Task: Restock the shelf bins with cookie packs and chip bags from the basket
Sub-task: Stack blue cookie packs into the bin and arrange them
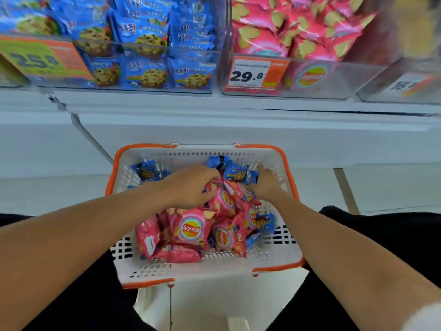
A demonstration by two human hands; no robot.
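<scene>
Down at six o'clock below the shelf bins, we have both hands in the basket. Our left hand curls round a pink chip bag; our right hand rests with loose, straight fingers beside a blue cookie pack. We should lift only one kind, then carry chips to the pink bin at one o'clock, cookies to the blue bin at eleven.

Right hand fingers buried among packs (grip unclear); shelf bins blurred.
</scene>
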